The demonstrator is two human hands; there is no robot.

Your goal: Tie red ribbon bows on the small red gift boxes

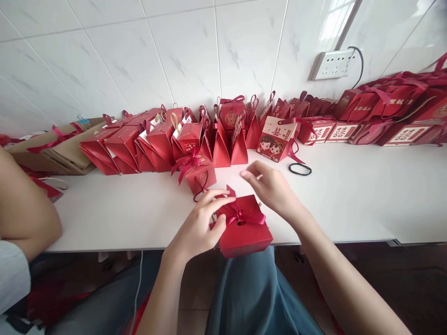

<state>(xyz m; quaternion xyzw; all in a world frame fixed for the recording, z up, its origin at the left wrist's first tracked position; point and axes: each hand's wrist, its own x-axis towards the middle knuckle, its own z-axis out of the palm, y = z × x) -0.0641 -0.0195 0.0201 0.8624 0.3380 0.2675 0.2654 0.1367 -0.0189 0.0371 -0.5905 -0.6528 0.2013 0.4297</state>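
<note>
A red gift box (246,239) with a magenta ribbon bow (239,214) on its top lies at the table's front edge, close to my body. My left hand (206,223) rests at the box's left side, fingers apart and reaching over the ribbon. Beyond the box's far right corner my right hand (267,186) hovers above the table with its fingers curled; what they hold, if anything, is hidden. Just past my left hand stands a small red box (200,176) with a bow and a cord handle.
Many red gift boxes (157,139) line the tiled wall. A box with a cartoon couple (275,139) stands near a black hair tie (299,169). Stacked boxes (377,107) fill the right, below a power strip (333,65). Another person's arm (28,204) is at left.
</note>
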